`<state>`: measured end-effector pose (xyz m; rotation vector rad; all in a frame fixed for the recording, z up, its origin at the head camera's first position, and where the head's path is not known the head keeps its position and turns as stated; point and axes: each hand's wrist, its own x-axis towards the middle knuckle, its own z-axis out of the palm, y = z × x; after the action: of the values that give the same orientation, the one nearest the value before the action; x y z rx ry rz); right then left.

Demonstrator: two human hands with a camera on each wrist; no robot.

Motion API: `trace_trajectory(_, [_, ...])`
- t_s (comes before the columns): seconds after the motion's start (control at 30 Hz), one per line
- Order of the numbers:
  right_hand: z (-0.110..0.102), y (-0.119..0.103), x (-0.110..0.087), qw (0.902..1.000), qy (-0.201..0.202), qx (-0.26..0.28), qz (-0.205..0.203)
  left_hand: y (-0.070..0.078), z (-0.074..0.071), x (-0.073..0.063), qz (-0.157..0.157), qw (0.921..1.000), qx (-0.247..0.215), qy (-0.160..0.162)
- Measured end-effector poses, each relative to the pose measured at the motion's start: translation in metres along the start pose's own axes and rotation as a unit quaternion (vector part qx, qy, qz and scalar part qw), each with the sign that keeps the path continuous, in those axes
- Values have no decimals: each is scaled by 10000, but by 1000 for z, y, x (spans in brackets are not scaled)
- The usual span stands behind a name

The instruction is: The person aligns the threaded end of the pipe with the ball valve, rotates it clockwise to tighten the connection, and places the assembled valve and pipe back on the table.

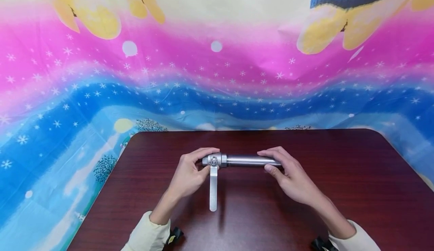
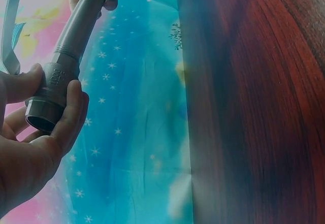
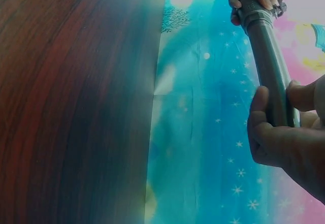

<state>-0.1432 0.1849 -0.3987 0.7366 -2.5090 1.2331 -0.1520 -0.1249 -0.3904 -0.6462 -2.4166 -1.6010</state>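
Note:
A silver ball valve with a long flat lever handle is joined to a straight steel pipe. My left hand grips the valve body, thumb on one side and fingers curled round the other. The valve's open end faces out between those fingers in the left wrist view. Round the pipe's far end curls my right hand, hiding the tip. In the head view the pipe lies level from left to right, above the table, and the lever points toward me.
The dark red wooden table spreads beneath both hands, with rounded far corners. Behind it and along its sides hangs a colourful printed cloth with snowflakes. Black straps show near the sleeves.

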Motion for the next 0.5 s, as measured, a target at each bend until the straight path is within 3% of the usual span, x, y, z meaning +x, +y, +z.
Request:
trace_trajectory(0.2, [2, -3, -2, 9997, 91, -89, -204, -1, 0, 0, -16, 10000, 8, 8])
trace_trajectory(0.5, [1, -4, -2, 9997, 209, -95, -123, 0, 0, 0, -31, 10000, -37, -6])
